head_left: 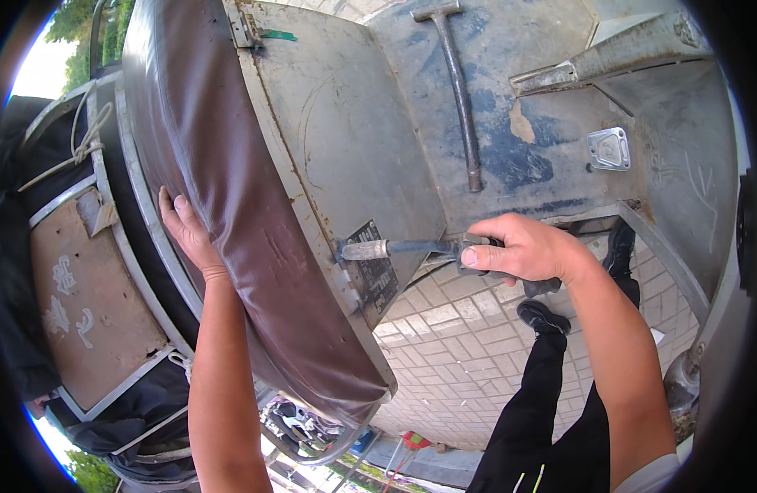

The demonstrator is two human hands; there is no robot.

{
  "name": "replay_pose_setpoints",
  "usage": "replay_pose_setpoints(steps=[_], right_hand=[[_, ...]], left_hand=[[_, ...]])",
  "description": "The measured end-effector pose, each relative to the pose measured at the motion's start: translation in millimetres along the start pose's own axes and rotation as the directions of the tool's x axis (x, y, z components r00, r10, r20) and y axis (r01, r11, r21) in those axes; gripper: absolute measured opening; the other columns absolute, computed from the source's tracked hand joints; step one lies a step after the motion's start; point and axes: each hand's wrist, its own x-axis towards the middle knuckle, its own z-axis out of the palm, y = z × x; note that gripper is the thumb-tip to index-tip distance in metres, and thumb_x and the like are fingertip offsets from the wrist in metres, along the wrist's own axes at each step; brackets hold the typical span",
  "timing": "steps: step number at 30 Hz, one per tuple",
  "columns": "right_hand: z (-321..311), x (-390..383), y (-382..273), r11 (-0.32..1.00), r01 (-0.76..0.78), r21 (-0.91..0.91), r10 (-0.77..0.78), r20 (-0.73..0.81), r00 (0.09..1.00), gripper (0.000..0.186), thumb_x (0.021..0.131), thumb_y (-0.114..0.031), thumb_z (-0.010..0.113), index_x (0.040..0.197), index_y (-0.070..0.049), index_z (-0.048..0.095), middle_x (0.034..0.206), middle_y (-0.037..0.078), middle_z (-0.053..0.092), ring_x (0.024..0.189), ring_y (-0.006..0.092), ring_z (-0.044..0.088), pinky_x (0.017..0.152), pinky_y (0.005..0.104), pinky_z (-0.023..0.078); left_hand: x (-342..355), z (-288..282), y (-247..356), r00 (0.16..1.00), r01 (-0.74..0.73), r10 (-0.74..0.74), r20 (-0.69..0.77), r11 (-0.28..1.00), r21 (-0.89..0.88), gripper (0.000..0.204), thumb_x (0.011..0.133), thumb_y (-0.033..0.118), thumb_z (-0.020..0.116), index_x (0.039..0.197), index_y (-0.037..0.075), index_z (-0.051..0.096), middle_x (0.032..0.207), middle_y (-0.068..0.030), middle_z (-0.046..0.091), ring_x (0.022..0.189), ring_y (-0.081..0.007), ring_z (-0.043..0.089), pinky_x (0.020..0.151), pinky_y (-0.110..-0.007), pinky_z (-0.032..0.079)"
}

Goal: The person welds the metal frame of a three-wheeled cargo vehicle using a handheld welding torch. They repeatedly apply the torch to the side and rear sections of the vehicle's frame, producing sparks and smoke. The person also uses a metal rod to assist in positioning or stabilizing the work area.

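Note:
My left hand (193,228) rests on the outer edge of a long brown padded seat (202,123), fingers extended and somewhat apart. My right hand (518,246) grips a dark hand tool (428,247), partly hidden by my fingers, whose rod ends in a worn metal sleeve at a hinged metal panel (329,123), beside a dark plate (377,292) on it. On the stained metal floor (411,82) above my right hand lie a T-shaped steel bar (459,107) and a small silver metal part (609,148).
Metal frames with rope (87,148) and a worn board (91,304) flank the seat at left. A sloping metal beam (592,62) and side wall (683,181) enclose the right. Below, my legs (539,394) show over brick paving (436,345).

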Motion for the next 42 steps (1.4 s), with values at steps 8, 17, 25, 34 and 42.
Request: replay_pose_setpoints(steps=[8, 17, 25, 34, 42], right_hand=[[-8, -11, -45, 0.985, -0.093, -0.142, 0.091, -0.02, 0.996, 0.055, 0.092, -0.054, 0.062, 0.098, 0.001, 0.064, 0.07, 0.005, 0.055, 0.054, 0.0143, 0.055, 0.052, 0.03, 0.047], [26, -54, -26, 0.99, -0.044, -0.134, 0.004, -0.283, 0.959, 0.05, 0.091, -0.048, 0.064, 0.097, 0.002, 0.062, 0.071, 0.008, 0.056, 0.07, 0.0185, 0.052, 0.065, 0.0336, 0.045], [84, -42, 70, 0.987, 0.081, 0.141, -0.041, -0.262, 0.964, 0.046, 0.09, -0.04, 0.068, 0.109, 0.002, 0.064, 0.079, 0.01, 0.063, 0.073, 0.017, 0.055, 0.068, 0.0319, 0.046], [73, -17, 68, 0.973, 0.137, 0.185, -0.103, -0.18, 0.978, 0.047, 0.09, -0.042, 0.067, 0.108, 0.001, 0.065, 0.081, 0.008, 0.064, 0.077, 0.0154, 0.056, 0.071, 0.0305, 0.047], [64, -15, 69, 0.981, 0.099, 0.166, -0.082, -0.105, 0.991, 0.046, 0.091, -0.043, 0.067, 0.109, 0.0, 0.064, 0.077, 0.004, 0.061, 0.069, 0.0116, 0.055, 0.062, 0.0282, 0.045]], left_hand=[[-4, 3, 9, 0.999, -0.031, 0.034, -0.03, 0.996, 0.079, 0.064, 0.102, 0.044, 0.043, 0.144, -0.004, 0.04, 0.147, -0.0215, 0.042, 0.138, -0.0335, 0.037, 0.116, -0.04, 0.026], [-6, 7, 13, 0.995, -0.068, 0.077, -0.057, 0.986, 0.154, 0.063, 0.101, 0.042, 0.043, 0.142, -0.005, 0.042, 0.145, -0.0237, 0.043, 0.136, -0.0366, 0.039, 0.114, -0.043, 0.028], [-2, 4, 12, 0.999, -0.034, 0.037, -0.033, 0.996, 0.084, 0.068, 0.101, 0.048, 0.043, 0.144, -0.005, 0.04, 0.147, -0.0226, 0.041, 0.137, -0.0344, 0.038, 0.115, -0.04, 0.027], [7, 1, 0, 0.999, -0.044, 0.044, 0.011, 0.998, 0.05, 0.074, 0.1, 0.054, 0.042, 0.146, -0.004, 0.039, 0.149, -0.022, 0.04, 0.137, -0.0335, 0.038, 0.115, -0.038, 0.026], [4, 1, 5, 0.999, -0.041, 0.042, -0.022, 0.999, 0.033, 0.073, 0.1, 0.054, 0.044, 0.144, -0.005, 0.042, 0.146, -0.0233, 0.043, 0.135, -0.034, 0.041, 0.114, -0.038, 0.028]])
